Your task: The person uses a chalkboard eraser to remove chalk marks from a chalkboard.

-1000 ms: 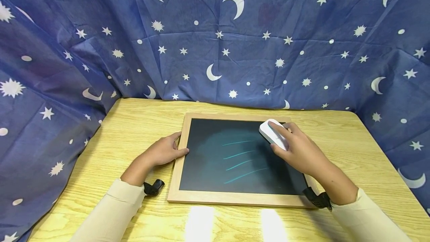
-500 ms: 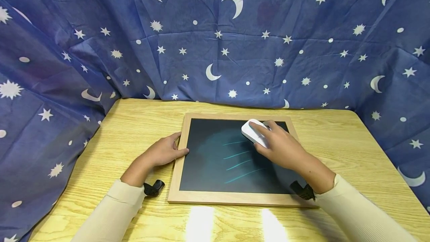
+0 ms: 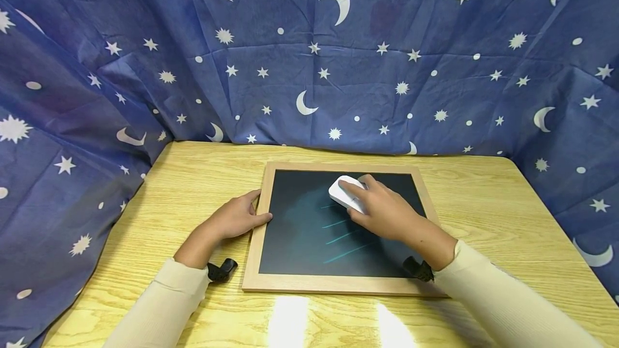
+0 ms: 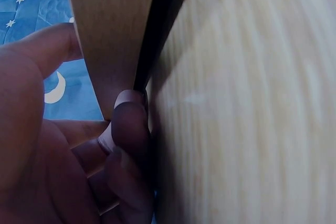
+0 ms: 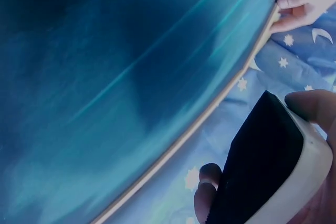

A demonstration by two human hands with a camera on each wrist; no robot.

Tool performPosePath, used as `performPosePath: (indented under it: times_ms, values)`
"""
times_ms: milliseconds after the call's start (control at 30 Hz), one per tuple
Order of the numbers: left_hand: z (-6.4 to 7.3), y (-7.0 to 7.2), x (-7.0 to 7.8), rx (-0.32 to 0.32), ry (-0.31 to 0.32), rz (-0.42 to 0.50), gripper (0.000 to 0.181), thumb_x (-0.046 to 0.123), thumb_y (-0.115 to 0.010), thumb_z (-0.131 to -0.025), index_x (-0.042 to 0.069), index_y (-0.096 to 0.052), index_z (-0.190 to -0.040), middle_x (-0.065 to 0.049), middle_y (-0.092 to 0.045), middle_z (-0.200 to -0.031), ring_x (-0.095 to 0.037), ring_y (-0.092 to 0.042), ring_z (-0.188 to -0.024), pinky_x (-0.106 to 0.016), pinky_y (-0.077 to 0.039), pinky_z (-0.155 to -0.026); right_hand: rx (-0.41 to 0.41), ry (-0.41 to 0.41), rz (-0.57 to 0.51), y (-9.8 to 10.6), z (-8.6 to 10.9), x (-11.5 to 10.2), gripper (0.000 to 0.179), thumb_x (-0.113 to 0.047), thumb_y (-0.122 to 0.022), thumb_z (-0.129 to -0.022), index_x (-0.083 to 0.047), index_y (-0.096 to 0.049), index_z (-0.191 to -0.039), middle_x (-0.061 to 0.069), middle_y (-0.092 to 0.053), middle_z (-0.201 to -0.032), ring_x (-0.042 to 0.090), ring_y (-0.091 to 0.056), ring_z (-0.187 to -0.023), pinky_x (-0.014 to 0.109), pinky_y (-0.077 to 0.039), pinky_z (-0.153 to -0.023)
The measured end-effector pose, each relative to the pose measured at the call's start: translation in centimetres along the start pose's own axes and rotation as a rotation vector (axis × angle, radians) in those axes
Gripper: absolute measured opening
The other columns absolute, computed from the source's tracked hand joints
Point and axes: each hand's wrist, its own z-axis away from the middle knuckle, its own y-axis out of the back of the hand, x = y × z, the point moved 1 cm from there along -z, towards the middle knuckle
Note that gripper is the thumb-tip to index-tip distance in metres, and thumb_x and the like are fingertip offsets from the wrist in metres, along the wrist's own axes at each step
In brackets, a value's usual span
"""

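A small chalkboard [image 3: 300, 251] with a light wooden frame lies on the table, several thin teal chalk lines [image 3: 348, 253] drawn across its dark face. My left hand [image 3: 237, 218] grips the frame's left side, thumb over the wood; in the left wrist view its fingers [image 4: 130, 124] curl at the frame's edge and underside. My right hand [image 3: 387, 208] holds a white eraser [image 3: 340, 195] over the board's upper middle, partly covering the top line. In the right wrist view the eraser's black felt face [image 5: 265, 156] shows, pinched between thumb and fingers and tilted away from the board.
The wood-grain table [image 3: 203, 176] extends around the board on all sides. A blue curtain [image 3: 271, 90] with moons and stars hangs behind and at both sides. Each wrist wears a black camera strap, such as the left strap [image 3: 222, 271].
My right hand has moved left with the eraser, from the board's upper right to its upper middle. My left hand stays on the frame, and the chalk lines look the same.
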Motion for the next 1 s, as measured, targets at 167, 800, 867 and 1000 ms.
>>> performPosePath:
  times_ms: [167,800,867,1000]
  values:
    - [0.1,0.0,0.0,-0.005,0.010,0.006,0.080,0.039,-0.068,-0.093,0.005,-0.031,-0.156,-0.003,-0.065,-0.068,-0.014,-0.064,-0.061,-0.029,-0.050,-0.062,-0.019,0.042,0.028,-0.8,-0.6,-0.7,0.058,-0.034,-0.068,-0.093,-0.024,-0.051,-0.148,0.019,-0.056,-0.121,0.025,-0.059,-0.092,0.043,-0.054,-0.072]
    - [0.2,0.1,0.2,-0.010,0.002,0.004,0.081,0.040,-0.067,-0.093,0.005,-0.031,-0.156,-0.003,-0.065,-0.068,-0.014,-0.065,-0.061,-0.030,-0.050,-0.062,-0.098,0.078,0.074,-2.6,-2.0,-2.2,0.056,-0.040,-0.067,-0.095,-0.023,-0.053,-0.146,0.017,-0.058,-0.122,0.028,-0.062,-0.098,0.046,-0.056,-0.079]
    - [0.2,0.1,0.2,-0.008,0.007,0.007,0.080,0.040,-0.068,-0.092,0.006,-0.032,-0.156,-0.003,-0.065,-0.068,-0.014,-0.065,-0.061,-0.029,-0.050,-0.062,-0.101,0.078,0.073,-2.7,-2.1,-2.2,0.055,-0.039,-0.067,-0.095,-0.023,-0.053,-0.146,0.017,-0.058,-0.122,0.028,-0.062,-0.097,0.046,-0.056,-0.078]
    - [0.2,0.1,0.2,-0.011,0.006,0.009,0.080,0.039,-0.068,-0.092,0.007,-0.032,-0.155,-0.003,-0.066,-0.069,-0.014,-0.066,-0.062,-0.030,-0.051,-0.063,-0.103,0.071,0.078,-2.8,-2.2,-2.3,0.053,-0.039,-0.066,-0.095,-0.026,-0.055,-0.145,0.016,-0.058,-0.119,0.026,-0.062,-0.094,0.044,-0.056,-0.076]
